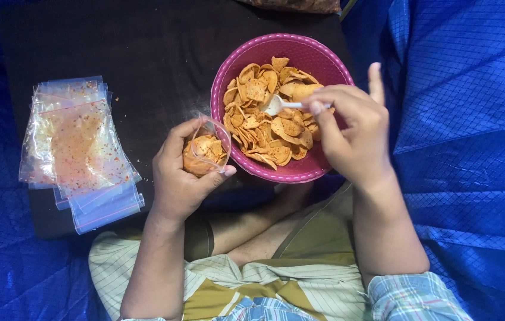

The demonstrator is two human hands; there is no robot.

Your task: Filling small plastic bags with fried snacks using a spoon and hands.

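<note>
Left hand (178, 172) is clamped around a small clear bag (206, 153), mouth held open and tilted toward the pink bowl (300, 50), likely to keep the gap short. Right hand (353, 134) pinches a white spoon (282, 105), its tip resting in the chips (270, 128). Spare bags (77, 148) lie stacked well to the left on a dark board (145, 53). Blue tarp (466, 148) surrounds everything.

My left hand (182, 172) is curled into a loose cup, thumb up top; my right hand (350, 134) pinches with fingertips (pinky sticking straight out), both forearms bare.
</note>
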